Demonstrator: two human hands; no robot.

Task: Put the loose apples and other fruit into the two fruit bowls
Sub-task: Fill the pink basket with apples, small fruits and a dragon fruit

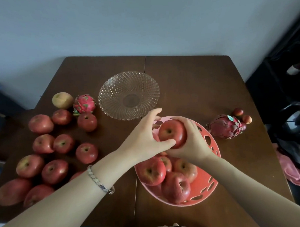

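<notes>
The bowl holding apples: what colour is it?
The bowl is pinkish red with cut-out holes; the head view shows it.

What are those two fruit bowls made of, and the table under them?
The clear bowl looks like cut glass, possibly clear plastic: see-through, with a diamond pattern that catches light. The pink bowl looks like moulded plastic: opaque, fairly matte, with holes cut in its wall. The table looks like dark wood or veneer: smooth, faintly glossy, with a seam.
</notes>
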